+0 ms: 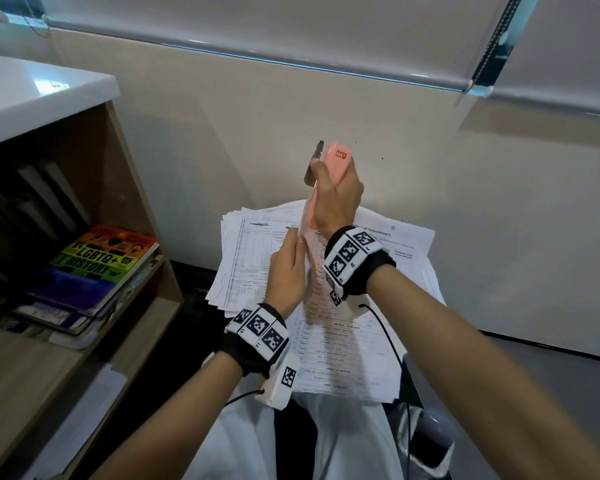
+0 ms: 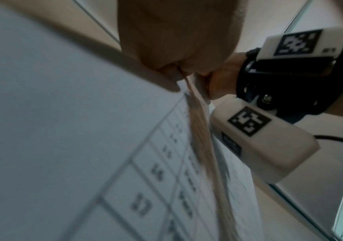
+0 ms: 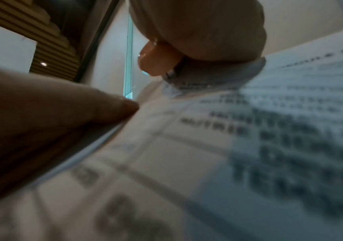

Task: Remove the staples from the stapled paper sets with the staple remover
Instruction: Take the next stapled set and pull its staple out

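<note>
My right hand (image 1: 338,199) clamped the pink stapler (image 1: 336,161), raised upright above the paper stack (image 1: 354,355). My left hand (image 1: 288,271) pinched a lifted paper set's (image 2: 104,138) edge just below.

Pink staple remover (image 1: 338,161); white papers (image 1: 340,355), black print; rainbow-striped book (image 1: 101,261); black-and-white checker-coded wristbands (image 1: 260,327)

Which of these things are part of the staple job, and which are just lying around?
In the job:
right hand gripping the pink stapler
left hand pinching the paper set
paper pile on the lap

Lying about:
LGBTQ+ History book
wooden shelf
window blind
</note>
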Demonstrator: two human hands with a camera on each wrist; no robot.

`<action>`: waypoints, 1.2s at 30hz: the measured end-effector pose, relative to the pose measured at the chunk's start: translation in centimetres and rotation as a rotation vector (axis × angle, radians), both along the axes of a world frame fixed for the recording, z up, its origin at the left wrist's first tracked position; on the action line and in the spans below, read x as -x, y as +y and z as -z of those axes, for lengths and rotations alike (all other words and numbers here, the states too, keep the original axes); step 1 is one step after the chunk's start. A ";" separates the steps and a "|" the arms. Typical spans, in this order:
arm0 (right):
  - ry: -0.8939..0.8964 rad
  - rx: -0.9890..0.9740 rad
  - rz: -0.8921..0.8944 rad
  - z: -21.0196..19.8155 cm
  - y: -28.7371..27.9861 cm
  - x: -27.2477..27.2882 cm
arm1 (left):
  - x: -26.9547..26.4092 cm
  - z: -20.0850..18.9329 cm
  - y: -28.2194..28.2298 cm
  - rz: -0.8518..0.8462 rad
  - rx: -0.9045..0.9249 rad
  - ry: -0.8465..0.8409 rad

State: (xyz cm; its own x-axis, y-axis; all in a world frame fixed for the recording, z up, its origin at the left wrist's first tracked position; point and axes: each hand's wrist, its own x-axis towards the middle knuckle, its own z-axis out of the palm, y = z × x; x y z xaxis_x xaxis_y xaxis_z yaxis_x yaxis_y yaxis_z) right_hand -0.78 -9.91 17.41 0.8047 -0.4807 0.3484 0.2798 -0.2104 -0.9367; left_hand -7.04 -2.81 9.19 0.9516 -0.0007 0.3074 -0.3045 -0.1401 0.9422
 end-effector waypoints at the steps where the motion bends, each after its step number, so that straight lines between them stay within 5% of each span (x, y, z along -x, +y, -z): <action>1: -0.009 -0.008 -0.007 0.1 0.0 -0.1 | 0.1 0.0 0.1 0.025 0.015 -0.003; 7: -0.013 -0.066 -0.035 0.2 -0.3 -0.3 | 1.5 1.1 0.8 0.286 0.093 0.083; 12: 0.050 -0.009 -0.082 0.1 -1.3 -0.2 | 1.2 2.0 1.0 0.280 0.123 0.151; 19: -0.062 -0.310 0.052 -1.8 -7.2 1.7 | 0.6 2.7 2.6 0.273 0.177 0.225; 23: 0.067 -0.258 -0.115 1.5 -12.7 5.2 | -0.1 2.7 3.5 0.311 0.212 0.242; 29: 0.509 -0.447 -0.489 9.0 -16.3 11.3 | -1.8 3.3 1.9 0.400 0.287 0.337; 33: 0.519 -0.623 -0.569 10.4 -16.7 12.4 | -2.3 3.9 0.6 0.444 0.311 0.396; 36: 0.590 -0.512 -0.414 10.6 -17.8 11.8 | -2.8 4.8 0.2 0.325 0.255 0.425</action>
